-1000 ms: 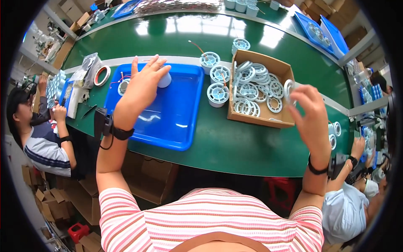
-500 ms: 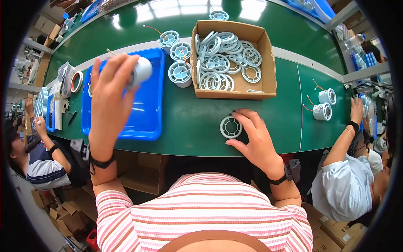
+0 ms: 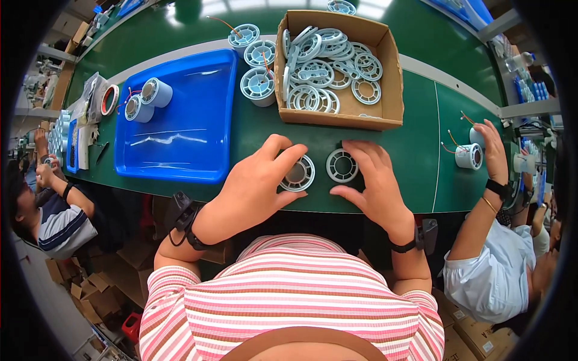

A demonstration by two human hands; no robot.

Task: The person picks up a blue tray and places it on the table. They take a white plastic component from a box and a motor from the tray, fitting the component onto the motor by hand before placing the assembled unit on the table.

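My left hand [image 3: 256, 175] half-closes around a grey-cored cylinder [image 3: 298, 174]; my loosely curled right hand [image 3: 379, 189] cups a slotted ring [image 3: 343, 178] on the counter [image 3: 415, 150], the pair still apart. Two cylinders [image 3: 158, 92] lie in the blue tray [image 3: 174, 161]; many rings fill the cardboard box [image 3: 340, 121].

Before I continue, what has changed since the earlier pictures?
The left hand has carried a white cylinder from the blue tray rightward to the green table, holding it. The right hand has brought a pale ring from the right side of the carton leftward, beside the cylinder. The carton and three spools beside it stayed put.
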